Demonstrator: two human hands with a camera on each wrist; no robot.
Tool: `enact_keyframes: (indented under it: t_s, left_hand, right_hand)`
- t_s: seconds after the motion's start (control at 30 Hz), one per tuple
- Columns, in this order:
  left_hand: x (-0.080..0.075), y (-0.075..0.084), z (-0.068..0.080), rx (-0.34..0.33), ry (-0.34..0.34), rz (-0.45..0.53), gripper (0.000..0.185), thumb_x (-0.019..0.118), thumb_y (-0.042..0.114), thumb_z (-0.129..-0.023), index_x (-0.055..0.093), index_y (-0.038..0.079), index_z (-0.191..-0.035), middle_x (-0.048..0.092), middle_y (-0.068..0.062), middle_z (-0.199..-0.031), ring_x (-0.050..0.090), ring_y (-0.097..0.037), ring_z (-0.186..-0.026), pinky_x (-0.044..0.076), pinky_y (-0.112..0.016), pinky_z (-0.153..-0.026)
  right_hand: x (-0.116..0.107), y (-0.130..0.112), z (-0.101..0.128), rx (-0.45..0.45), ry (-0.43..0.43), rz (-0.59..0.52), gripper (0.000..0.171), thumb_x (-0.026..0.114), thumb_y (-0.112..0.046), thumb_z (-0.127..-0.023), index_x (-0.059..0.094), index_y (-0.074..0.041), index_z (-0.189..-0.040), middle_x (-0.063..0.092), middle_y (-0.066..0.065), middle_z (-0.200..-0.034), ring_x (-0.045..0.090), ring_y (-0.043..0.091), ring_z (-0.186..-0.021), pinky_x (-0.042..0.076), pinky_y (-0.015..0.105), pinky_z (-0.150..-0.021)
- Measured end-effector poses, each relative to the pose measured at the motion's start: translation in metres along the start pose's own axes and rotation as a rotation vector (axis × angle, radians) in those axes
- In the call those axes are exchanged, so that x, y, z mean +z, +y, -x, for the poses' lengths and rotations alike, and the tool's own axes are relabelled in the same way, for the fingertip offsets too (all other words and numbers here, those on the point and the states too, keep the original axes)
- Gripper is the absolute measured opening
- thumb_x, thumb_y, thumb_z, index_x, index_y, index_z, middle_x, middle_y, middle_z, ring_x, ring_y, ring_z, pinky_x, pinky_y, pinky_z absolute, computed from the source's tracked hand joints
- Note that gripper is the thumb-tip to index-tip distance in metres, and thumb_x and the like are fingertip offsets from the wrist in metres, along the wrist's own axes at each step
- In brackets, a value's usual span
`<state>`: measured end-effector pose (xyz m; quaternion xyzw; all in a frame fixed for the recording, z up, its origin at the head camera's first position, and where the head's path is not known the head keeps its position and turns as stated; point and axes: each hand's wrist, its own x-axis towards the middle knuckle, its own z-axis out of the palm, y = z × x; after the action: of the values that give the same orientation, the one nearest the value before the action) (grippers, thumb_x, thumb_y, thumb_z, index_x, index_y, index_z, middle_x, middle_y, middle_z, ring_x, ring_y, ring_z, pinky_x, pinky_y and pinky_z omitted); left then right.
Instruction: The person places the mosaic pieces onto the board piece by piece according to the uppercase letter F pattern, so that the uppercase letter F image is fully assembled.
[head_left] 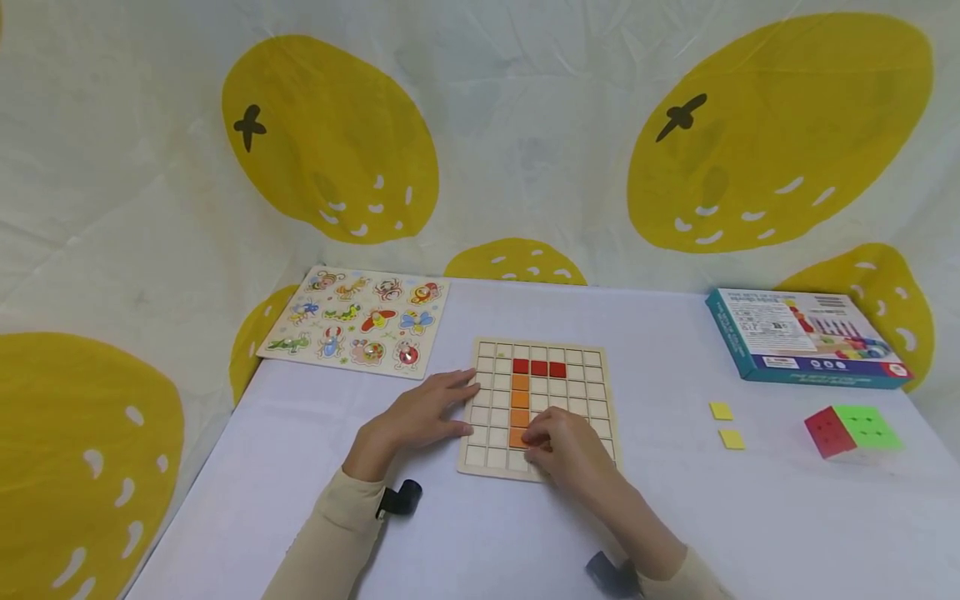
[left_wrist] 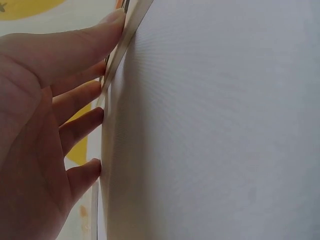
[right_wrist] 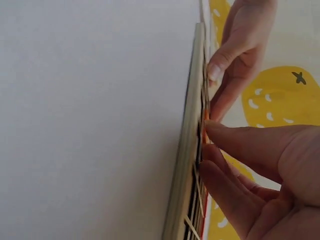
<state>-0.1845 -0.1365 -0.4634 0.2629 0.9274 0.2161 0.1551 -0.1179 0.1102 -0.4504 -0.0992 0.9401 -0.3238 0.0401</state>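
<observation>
A wooden grid board (head_left: 491, 472) lies on the table in the head view. It bears three red tiles (head_left: 538, 367) in a row, with a column of several orange tiles (head_left: 520, 399) running down from the left one. My right hand (head_left: 573, 450) pinches the lowest orange tile (head_left: 517, 437) with thumb and fingers, at its slot; the fingertips partly cover it. Along the board's left edge rests my left hand (head_left: 427, 412), fingers spread and lightly bent. In the left wrist view, its fingertips (left_wrist: 95, 116) touch the board's edge (left_wrist: 120, 55).
Two yellow tiles (head_left: 721, 411) lie right of the board, with a puzzle cube (head_left: 855, 432) beyond them. A teal-edged box (head_left: 810, 337) lies at the back right. At the back left is an insect picture board (head_left: 360, 321). A patterned cloth (head_left: 532, 150) hangs behind the table.
</observation>
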Motion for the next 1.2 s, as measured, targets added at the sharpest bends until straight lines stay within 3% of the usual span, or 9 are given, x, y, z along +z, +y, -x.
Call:
enact_keyframes:
  t_s: [0.2,0.37,0.57,0.8,1.0,1.2]
  left_hand:
    - [0.000,0.001,-0.001,-0.003,0.003,0.004,0.068,0.074,0.036,-0.093,0.049,0.017,-0.153,0.033,-0.001,-0.169,0.030,-0.027,-0.157,0.036,-0.051,-0.124]
    - [0.000,0.000,0.000,-0.008,0.000,0.005,0.068,0.074,0.036,-0.093,0.049,0.017,-0.153,0.032,0.000,-0.169,0.029,-0.027,-0.158,0.035,-0.050,-0.124]
    - [0.000,-0.001,0.000,-0.003,0.003,-0.003,0.069,0.074,0.037,-0.092,0.049,0.016,-0.153,0.032,-0.001,-0.169,0.029,-0.027,-0.157,0.036,-0.050,-0.124]
    - [-0.001,-0.001,-0.001,0.007,-0.005,0.005,0.070,0.074,0.037,-0.093,0.047,0.016,-0.154,0.031,-0.001,-0.169,0.029,-0.027,-0.158,0.035,-0.050,-0.125]
    - [0.001,-0.003,-0.001,0.009,-0.005,0.004,0.070,0.074,0.038,-0.092,0.047,0.016,-0.154,0.032,0.000,-0.169,0.029,-0.027,-0.157,0.035,-0.050,-0.124]
    - [0.001,-0.005,-0.001,0.011,-0.009,-0.010,0.072,0.074,0.040,-0.092,0.046,0.018,-0.155,0.031,0.001,-0.169,0.030,-0.027,-0.157,0.035,-0.049,-0.124]
  right_hand:
    - [-0.018,0.006,0.013,0.003,0.004,-0.075,0.031,0.086,-0.007,-0.079,0.078,-0.012,-0.108,0.072,0.003,-0.118,0.076,0.016,-0.097,0.061,0.039,-0.091]
    - [-0.041,0.022,0.025,0.050,0.098,0.022,0.042,0.085,-0.019,-0.083,0.073,-0.013,-0.123,0.063,0.008,-0.137,0.071,0.023,-0.108,0.060,0.045,-0.091]
    - [-0.069,0.051,0.040,0.184,0.122,0.081,0.048,0.082,-0.025,-0.086,0.068,-0.011,-0.130,0.057,0.015,-0.142,0.066,0.033,-0.115,0.063,0.044,-0.084]
    - [-0.097,0.099,0.059,0.306,0.105,0.167,0.057,0.080,-0.032,-0.087,0.062,-0.010,-0.137,0.056,0.025,-0.139,0.063,0.040,-0.112,0.061,0.052,-0.085]
    - [-0.121,0.140,0.064,0.470,0.014,0.196,0.072,0.077,-0.044,-0.089,0.053,-0.006,-0.145,0.048,0.034,-0.139,0.056,0.049,-0.116,0.059,0.057,-0.086]
    - [-0.129,0.166,0.061,0.610,-0.069,0.213,0.090,0.077,-0.053,-0.085,0.044,0.000,-0.150,0.049,0.036,-0.137,0.050,0.054,-0.121,0.052,0.066,-0.092]
